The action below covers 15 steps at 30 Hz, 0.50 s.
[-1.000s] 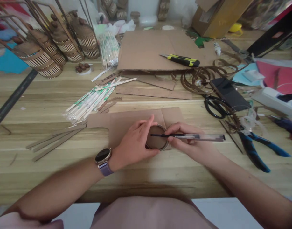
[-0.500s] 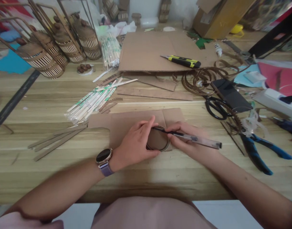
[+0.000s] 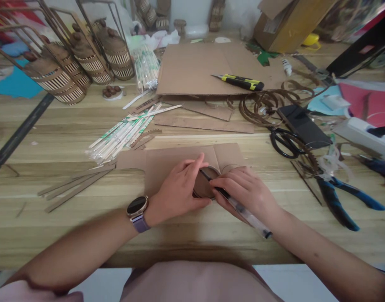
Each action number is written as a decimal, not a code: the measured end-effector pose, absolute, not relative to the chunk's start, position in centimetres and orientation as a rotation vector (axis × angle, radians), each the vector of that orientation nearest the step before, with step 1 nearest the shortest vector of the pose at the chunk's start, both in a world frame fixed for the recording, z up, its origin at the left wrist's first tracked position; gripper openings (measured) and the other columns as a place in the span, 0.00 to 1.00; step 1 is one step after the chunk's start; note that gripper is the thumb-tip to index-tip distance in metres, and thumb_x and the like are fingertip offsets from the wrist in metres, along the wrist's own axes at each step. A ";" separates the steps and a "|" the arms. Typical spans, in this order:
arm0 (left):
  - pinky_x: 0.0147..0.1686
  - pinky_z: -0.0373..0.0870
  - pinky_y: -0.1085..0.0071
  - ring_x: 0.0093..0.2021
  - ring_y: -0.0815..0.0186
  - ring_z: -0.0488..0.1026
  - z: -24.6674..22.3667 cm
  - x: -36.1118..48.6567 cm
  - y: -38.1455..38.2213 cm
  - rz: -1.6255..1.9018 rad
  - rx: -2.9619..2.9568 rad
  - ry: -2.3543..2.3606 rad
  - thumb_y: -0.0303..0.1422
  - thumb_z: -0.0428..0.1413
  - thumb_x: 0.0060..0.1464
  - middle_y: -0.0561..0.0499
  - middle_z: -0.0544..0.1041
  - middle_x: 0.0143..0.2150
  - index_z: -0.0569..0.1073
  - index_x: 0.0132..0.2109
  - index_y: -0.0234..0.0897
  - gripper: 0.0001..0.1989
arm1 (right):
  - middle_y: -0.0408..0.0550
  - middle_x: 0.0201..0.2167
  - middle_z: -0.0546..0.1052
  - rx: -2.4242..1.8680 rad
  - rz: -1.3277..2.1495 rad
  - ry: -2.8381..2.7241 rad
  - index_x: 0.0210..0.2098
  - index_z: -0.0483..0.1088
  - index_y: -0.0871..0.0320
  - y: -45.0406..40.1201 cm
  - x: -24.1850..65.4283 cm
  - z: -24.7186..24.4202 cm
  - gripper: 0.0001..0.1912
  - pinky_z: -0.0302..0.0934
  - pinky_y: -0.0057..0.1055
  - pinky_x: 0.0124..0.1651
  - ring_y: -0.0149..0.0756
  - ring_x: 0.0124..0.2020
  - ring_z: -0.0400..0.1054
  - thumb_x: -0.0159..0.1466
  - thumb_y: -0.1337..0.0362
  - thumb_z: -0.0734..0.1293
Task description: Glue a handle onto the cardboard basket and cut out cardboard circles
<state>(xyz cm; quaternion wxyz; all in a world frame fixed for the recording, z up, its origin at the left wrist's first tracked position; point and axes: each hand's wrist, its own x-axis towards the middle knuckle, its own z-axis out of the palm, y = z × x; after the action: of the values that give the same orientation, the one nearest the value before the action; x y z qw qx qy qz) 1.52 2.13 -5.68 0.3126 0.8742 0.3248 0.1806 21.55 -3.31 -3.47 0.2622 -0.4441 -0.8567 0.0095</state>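
Observation:
A round brown ring (image 3: pixel 215 169) lies on a flat piece of brown cardboard (image 3: pixel 157 161). My left hand (image 3: pixel 183 184), with a watch (image 3: pixel 137 205) on its wrist, curves around the ring's left side, thumb at the near edge and fingers at the far edge. In my right hand (image 3: pixel 245 188) is a clear-barrelled pen (image 3: pixel 249 218), pinched near its dark front end. The pen's tip reaches inside the ring, close to its far-left edge; the exact contact point is too small to tell. My right hand covers the ring's right side.
A utility knife (image 3: pixel 239 82) rests on a larger cardboard sheet (image 3: pixel 192 63). Bundled wooden sticks (image 3: pixel 123 132) and cardboard strips (image 3: pixel 79 188) lie left. Scissors (image 3: pixel 285 142), a phone (image 3: pixel 302 126) and blue-handled pliers (image 3: pixel 337 205) are right. Birdcage-like lanterns (image 3: pixel 57 79) stand back left.
My right hand has moved left and turned over the ring's right side. The pen's rear end has swung down toward me. My left hand and the cardboard have stayed put.

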 end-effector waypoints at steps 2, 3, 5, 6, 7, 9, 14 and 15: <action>0.61 0.60 0.48 0.64 0.49 0.61 -5.6 1.5 2.1 0.478 2.312 0.856 0.37 0.67 0.49 0.42 0.69 0.65 0.38 0.73 0.41 0.56 | 0.47 0.31 0.81 -1.181 0.002 -2.312 0.38 0.72 0.55 -3.1 21.6 -3.5 0.08 0.64 0.38 0.40 0.41 0.33 0.74 0.67 0.70 0.62; 0.61 0.60 0.48 0.64 0.48 0.61 -5.5 1.6 2.1 0.475 2.313 0.856 0.37 0.67 0.48 0.42 0.69 0.65 0.39 0.73 0.41 0.56 | 0.47 0.30 0.81 -1.179 -0.012 -2.317 0.38 0.72 0.55 -3.1 21.8 -3.5 0.08 0.63 0.37 0.40 0.40 0.33 0.74 0.67 0.70 0.62; 0.61 0.61 0.49 0.64 0.48 0.62 -5.4 1.6 2.1 0.469 2.315 0.857 0.36 0.69 0.46 0.41 0.69 0.65 0.40 0.73 0.39 0.57 | 0.46 0.29 0.80 -1.201 -0.037 -2.348 0.38 0.72 0.55 -3.2 22.1 -3.1 0.08 0.63 0.37 0.39 0.40 0.32 0.73 0.67 0.71 0.62; 0.62 0.61 0.50 0.63 0.49 0.62 -5.4 1.6 2.1 0.468 2.314 0.860 0.36 0.69 0.46 0.41 0.70 0.64 0.40 0.73 0.39 0.58 | 0.46 0.28 0.79 -1.222 -0.050 -2.368 0.38 0.71 0.55 -3.4 22.3 -3.0 0.08 0.62 0.37 0.39 0.40 0.32 0.73 0.67 0.72 0.62; 0.62 0.61 0.50 0.63 0.49 0.62 -5.4 1.6 2.1 0.467 2.311 0.862 0.36 0.70 0.45 0.40 0.70 0.64 0.40 0.73 0.38 0.59 | 0.45 0.28 0.79 -1.246 -0.058 -2.392 0.38 0.71 0.56 -3.6 22.5 -2.8 0.07 0.62 0.37 0.38 0.41 0.32 0.73 0.67 0.72 0.62; 0.62 0.61 0.50 0.64 0.49 0.61 -5.4 1.6 2.1 0.472 2.301 0.866 0.38 0.70 0.45 0.40 0.70 0.64 0.40 0.73 0.38 0.60 | 0.46 0.29 0.78 -1.296 -0.053 -2.434 0.39 0.70 0.55 -4.3 23.0 -2.5 0.08 0.61 0.38 0.39 0.42 0.32 0.73 0.66 0.73 0.62; 0.62 0.61 0.48 0.65 0.48 0.61 -5.4 1.6 2.1 0.455 2.279 0.877 0.38 0.68 0.46 0.42 0.69 0.65 0.40 0.73 0.40 0.58 | 0.45 0.28 0.78 -1.374 0.045 -2.472 0.37 0.68 0.53 -5.7 23.5 -1.1 0.09 0.61 0.42 0.42 0.42 0.30 0.73 0.64 0.74 0.61; 0.62 0.60 0.48 0.65 0.48 0.61 -5.3 1.6 2.1 0.451 2.280 0.876 0.38 0.68 0.47 0.42 0.69 0.65 0.40 0.73 0.40 0.57 | 0.45 0.28 0.78 -1.383 0.076 -2.429 0.38 0.68 0.53 -5.7 23.6 -0.6 0.08 0.62 0.42 0.41 0.43 0.30 0.74 0.65 0.72 0.61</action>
<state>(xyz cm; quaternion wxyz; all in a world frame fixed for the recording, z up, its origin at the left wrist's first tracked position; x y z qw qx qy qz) 1.56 2.06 -5.32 0.3230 0.8688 0.3339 0.1717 23.60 -5.66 -0.63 0.1720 -0.4872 -0.8558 0.0268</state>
